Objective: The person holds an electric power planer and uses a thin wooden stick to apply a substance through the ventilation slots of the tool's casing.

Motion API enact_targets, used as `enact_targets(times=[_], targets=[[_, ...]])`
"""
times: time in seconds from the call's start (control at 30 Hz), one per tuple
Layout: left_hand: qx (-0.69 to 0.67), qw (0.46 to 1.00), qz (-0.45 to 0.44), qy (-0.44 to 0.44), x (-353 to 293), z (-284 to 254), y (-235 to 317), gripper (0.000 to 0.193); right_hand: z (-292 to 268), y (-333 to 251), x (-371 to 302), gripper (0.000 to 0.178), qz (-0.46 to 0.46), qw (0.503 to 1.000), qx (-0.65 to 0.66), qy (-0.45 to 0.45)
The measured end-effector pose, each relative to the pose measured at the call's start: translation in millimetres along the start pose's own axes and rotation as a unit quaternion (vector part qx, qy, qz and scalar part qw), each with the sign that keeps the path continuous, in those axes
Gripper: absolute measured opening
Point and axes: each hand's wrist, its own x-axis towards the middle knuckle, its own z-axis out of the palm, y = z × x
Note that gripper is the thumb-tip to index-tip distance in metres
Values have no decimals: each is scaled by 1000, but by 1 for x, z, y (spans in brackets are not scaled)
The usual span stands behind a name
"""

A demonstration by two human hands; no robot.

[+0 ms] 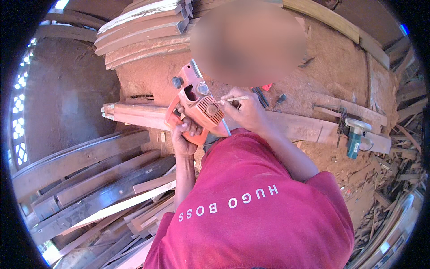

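An orange electric hand planer is held up in front of my body, tilted, with its side vents and dark round knob showing. My left hand is wrapped round its rear handle. Close by the vented housing, my right hand pinches a thin pale stick whose tip points at the planer. Whether the stick touches the housing I cannot tell. Beneath the planer runs a long wooden beam, partly hidden by my arms and red shirt.
A green circular saw rests on the beam's right part. Stacked boards lie at the far left, more planks at the near left. Scrap wood is heaped at right. Small dark tools lie on the dusty ground; a blurred patch hides the far middle.
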Motion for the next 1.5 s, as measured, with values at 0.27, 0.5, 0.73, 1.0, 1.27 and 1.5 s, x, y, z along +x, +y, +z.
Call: enact_targets(times=[0.27, 0.5, 0.73, 1.0, 1.27, 1.5], targets=[[23, 1000, 13, -5, -2, 0, 0, 47, -9, -9, 13, 17, -26, 999, -25, 23], [62, 997, 33, -3, -3, 6, 2, 51, -18, -19, 16, 18, 46, 995, -50, -77], [77, 996, 34, -28, -4, 20, 7, 47, -17, -29, 23, 20, 56, 989, -111, -85], [78, 996, 40, -6, -1, 15, 4, 37, -25, -19, 25, 21, 42, 991, -94, -86], [72, 997, 11, -23, 7, 4, 9, 41, -19, -12, 33, 23, 21, 992, -47, -119], [153, 987, 23, -46, 4, 22, 14, 7, -29, -42, 40, 23, 22, 994, -82, -66]])
